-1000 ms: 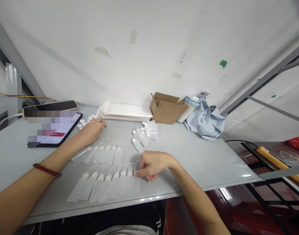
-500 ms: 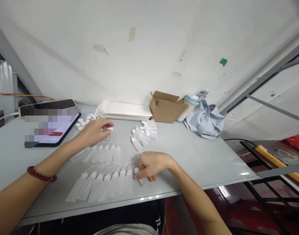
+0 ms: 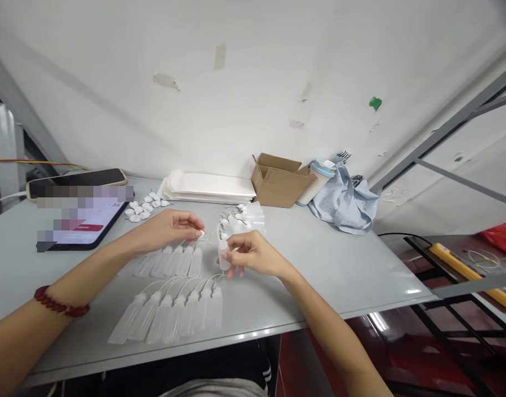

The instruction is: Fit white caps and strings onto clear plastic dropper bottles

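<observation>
My right hand (image 3: 253, 253) pinches a small translucent plastic bottle (image 3: 223, 258) by its sides, holding it upright above the table. Between the thumb and fingertips of my left hand (image 3: 176, 229) is a small white cap (image 3: 201, 234), a short way left of the bottle's top. Two rows of similar bottles with thin white tubes lie on the table: a front row (image 3: 170, 320) and a row behind it (image 3: 174, 263), partly under my left hand. A third cluster of bottles (image 3: 253, 218) lies behind my right hand. Loose white caps (image 3: 145, 208) are heaped beyond my left wrist.
At left, a phone with a lit screen (image 3: 83, 231) lies before another dark phone (image 3: 79, 184). Along the wall are stacked white trays or boxes (image 3: 211, 187), an open cardboard box (image 3: 281, 184), a lidded cup (image 3: 314, 184) and a blue cloth bag (image 3: 344, 204). The table (image 3: 344, 275) ends at right.
My right hand has lifted a bottle from the right end of the front row and brought it up and slightly left. My left hand has moved right, towards it, with the white cap.
</observation>
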The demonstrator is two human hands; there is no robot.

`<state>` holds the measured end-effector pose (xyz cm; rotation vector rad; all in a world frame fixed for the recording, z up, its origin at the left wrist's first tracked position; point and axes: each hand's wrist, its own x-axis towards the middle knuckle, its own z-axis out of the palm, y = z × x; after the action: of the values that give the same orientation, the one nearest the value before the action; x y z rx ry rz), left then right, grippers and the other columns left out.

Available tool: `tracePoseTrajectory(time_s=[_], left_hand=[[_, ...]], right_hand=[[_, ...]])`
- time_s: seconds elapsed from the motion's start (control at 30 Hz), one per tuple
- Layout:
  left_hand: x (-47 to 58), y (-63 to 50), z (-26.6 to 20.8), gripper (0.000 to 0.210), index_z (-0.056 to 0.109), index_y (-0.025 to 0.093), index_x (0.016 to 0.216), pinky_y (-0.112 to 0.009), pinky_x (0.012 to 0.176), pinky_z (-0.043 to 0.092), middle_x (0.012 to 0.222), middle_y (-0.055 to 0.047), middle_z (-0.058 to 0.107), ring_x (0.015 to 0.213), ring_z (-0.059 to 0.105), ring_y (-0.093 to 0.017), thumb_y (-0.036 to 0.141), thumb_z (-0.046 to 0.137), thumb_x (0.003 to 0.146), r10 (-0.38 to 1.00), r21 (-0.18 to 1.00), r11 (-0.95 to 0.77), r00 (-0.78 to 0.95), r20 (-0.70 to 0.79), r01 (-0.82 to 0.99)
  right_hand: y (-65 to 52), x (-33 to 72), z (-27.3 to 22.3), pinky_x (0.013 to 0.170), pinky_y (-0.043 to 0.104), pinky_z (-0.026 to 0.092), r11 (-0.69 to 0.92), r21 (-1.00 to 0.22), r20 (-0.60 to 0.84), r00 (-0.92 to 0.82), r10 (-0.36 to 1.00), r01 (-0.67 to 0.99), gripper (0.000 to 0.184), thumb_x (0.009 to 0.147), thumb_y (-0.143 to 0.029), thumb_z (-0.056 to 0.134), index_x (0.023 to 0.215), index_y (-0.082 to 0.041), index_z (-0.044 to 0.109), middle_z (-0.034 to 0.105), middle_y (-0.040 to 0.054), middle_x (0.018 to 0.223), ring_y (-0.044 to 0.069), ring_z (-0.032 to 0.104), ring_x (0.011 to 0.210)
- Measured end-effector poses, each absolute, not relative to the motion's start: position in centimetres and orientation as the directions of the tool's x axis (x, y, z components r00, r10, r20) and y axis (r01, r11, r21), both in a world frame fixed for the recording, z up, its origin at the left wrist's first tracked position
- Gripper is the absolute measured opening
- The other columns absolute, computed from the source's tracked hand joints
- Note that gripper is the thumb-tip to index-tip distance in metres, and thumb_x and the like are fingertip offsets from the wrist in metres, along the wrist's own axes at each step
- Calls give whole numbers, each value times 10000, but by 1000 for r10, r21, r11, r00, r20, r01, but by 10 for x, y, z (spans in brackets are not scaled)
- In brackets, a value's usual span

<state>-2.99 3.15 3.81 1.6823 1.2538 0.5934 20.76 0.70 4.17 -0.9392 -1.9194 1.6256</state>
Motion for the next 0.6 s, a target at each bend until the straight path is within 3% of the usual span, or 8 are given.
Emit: tracePoseTrajectory(time_s=[0.17, 0.3, 0.6], left_hand=[[-20, 23, 38, 224, 710, 248, 877, -246, 752, 516, 847, 5, 715, 805, 641, -155, 416, 720, 728, 892, 953, -45, 442, -97, 299], [-13, 18, 38, 167, 728, 252, 872, -243, 773, 519, 834, 9, 717, 792, 642, -147, 362, 721, 746, 894, 982, -81, 449, -5, 173], [-17, 19, 34, 187, 737, 228, 864, -243, 706, 526, 863, -24, 707, 769, 627, -153, 367, 726, 739, 907, 990, -104, 417, 57, 92]], right_hand=[[11, 206, 35, 558, 221, 471, 61, -983, -73, -664, 744, 176, 204, 762, -320, 705, 831, -133, 666, 614, -22, 619, 99, 598, 525], [12, 205, 34, 574, 229, 465, 49, -983, -85, -678, 730, 176, 176, 762, -290, 697, 830, -129, 677, 599, -30, 587, 90, 561, 515], [15, 206, 34, 581, 246, 467, 31, -986, -93, -705, 703, 162, 201, 784, -303, 655, 847, -115, 686, 601, -15, 615, 97, 552, 536]])
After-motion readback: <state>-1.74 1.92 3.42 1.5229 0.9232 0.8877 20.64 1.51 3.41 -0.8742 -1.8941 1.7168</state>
